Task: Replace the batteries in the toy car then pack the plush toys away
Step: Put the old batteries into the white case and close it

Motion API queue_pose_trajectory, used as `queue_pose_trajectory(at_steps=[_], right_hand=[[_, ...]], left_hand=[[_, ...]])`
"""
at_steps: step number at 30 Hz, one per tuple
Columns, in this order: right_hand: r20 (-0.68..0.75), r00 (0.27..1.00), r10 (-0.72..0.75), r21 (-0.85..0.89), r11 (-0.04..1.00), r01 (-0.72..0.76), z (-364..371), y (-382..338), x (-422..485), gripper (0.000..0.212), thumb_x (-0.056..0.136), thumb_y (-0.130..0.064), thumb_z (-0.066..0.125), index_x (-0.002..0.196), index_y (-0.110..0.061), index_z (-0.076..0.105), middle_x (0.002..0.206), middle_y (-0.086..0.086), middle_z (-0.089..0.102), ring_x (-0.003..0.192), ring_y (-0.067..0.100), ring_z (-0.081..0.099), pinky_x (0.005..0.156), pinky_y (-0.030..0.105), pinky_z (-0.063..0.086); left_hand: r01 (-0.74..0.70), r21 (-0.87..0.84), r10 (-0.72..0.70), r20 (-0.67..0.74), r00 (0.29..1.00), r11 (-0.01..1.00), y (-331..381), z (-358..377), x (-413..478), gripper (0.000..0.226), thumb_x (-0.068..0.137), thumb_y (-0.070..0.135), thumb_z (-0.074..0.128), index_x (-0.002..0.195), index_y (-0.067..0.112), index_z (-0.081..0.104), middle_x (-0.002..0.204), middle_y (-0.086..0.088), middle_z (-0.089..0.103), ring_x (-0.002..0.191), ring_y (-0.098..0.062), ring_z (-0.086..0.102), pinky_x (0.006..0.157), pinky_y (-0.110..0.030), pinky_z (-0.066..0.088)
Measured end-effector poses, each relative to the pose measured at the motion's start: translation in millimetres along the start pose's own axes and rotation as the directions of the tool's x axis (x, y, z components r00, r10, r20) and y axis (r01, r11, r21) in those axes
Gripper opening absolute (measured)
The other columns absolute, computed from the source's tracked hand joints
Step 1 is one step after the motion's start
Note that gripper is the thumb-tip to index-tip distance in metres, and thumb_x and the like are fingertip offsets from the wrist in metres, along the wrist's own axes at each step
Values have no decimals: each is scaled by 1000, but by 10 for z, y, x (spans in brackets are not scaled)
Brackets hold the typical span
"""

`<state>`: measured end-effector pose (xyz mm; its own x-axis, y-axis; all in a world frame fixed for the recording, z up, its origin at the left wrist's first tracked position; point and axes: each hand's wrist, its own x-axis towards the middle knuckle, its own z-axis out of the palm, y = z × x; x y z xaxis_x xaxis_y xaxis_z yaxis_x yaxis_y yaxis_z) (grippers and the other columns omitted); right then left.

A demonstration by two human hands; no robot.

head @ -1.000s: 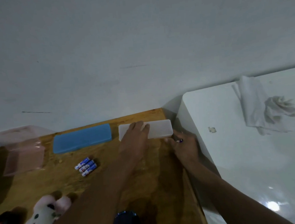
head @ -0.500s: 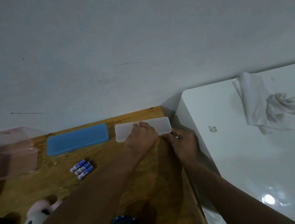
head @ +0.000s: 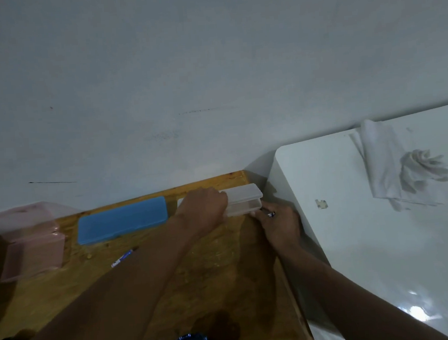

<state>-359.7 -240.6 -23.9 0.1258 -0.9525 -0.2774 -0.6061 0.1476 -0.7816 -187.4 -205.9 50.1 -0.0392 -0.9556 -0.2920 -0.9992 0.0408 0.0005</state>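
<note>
Left hand (head: 203, 207): fingers curled on the lid (head: 244, 192) of the white case (head: 243, 210), holding it a little raised.
Right hand (head: 279, 223): pinches what seems a small battery (head: 271, 214), just beside the case's front right corner.
Risk: battery could slip into the gap beside the counter (head: 220, 272) edge; lid could snap down if the grip loosens.

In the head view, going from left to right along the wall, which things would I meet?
Pink box → blue case → clear case, lid raised → crumpled white cloth on the white surface.
</note>
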Motion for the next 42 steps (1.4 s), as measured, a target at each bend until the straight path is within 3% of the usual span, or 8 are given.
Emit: queue_pose_trajectory(at_steps=[11, 18, 23, 29, 32, 36, 39, 42], right_hand=[[10, 999, -30, -29, 999, 30, -38, -62, -27, 11, 90, -28, 63, 93, -20, 69, 86, -8, 65, 73, 4, 60, 62, 7, 43], [-26, 1000, 8, -102, 995, -11, -120, -146, -120, 19, 92, -24, 60, 105, -13, 68, 106, 2, 69, 85, 16, 63, 84, 29, 51], [-95, 994, 61, -49, 997, -66, -160, -315, -192, 21, 92, -25, 60, 102, -8, 68, 100, 3, 66, 74, 9, 54, 78, 23, 44], [409, 895, 181, 60, 973, -224, -277, -616, -161, 15, 93, -11, 58, 107, -14, 62, 107, 3, 63, 91, 20, 61, 77, 25, 56], [595, 803, 31, -155, 985, 77, -346, -761, -94, 19, 93, -10, 59, 107, -22, 55, 116, 0, 57, 100, 18, 56, 87, 28, 54], [651, 708, -272, -535, 498, 683, -294, -859, 39, 40, 90, -13, 62, 126, -19, 46, 133, 4, 53, 112, 22, 57, 97, 34, 48], [739, 570, -358, -569, 122, 813, -247, -855, 159, 55, 88, -11, 64, 137, -14, 38, 136, 11, 49, 116, 27, 54, 96, 39, 50], [775, 521, -358, -553, 13, 833, -214, -879, 234, 58, 89, -9, 63, 140, -13, 36, 137, 14, 48, 118, 29, 53, 95, 41, 51]], left_hand=[[108, -354, -109, 18, 994, 929, -247, -103, 113, 28, 97, 25, 51, 121, 14, 63, 116, -13, 65, 102, -30, 61, 86, -40, 52], [133, -420, -121, 53, 991, 898, -307, -148, 173, 22, 97, 26, 51, 109, 15, 67, 105, -9, 66, 91, -26, 61, 77, -34, 48], [139, -441, -125, 60, 990, 886, -314, -161, 182, 20, 97, 24, 52, 107, 14, 67, 102, -9, 66, 84, -23, 59, 73, -32, 44], [148, -461, -128, 75, 989, 875, -312, -162, 198, 27, 97, 23, 54, 121, 14, 63, 115, -10, 65, 98, -28, 61, 79, -33, 45], [142, -477, -122, 73, 990, 867, -312, -175, 203, 26, 96, 21, 56, 118, 12, 65, 111, -11, 66, 92, -26, 61, 77, -31, 43], [135, -473, -113, 75, 991, 871, -340, -221, 222, 16, 95, 20, 56, 98, 11, 70, 96, -13, 67, 79, -25, 57, 69, -29, 39], [129, -484, -103, 79, 992, 866, -349, -243, 243, 16, 95, 19, 56, 96, 10, 70, 90, -12, 66, 76, -26, 58, 68, -29, 40], [125, -495, -101, 75, 992, 860, -360, -257, 247, 18, 95, 20, 57, 101, 8, 70, 93, -13, 66, 74, -23, 54, 69, -29, 41]])
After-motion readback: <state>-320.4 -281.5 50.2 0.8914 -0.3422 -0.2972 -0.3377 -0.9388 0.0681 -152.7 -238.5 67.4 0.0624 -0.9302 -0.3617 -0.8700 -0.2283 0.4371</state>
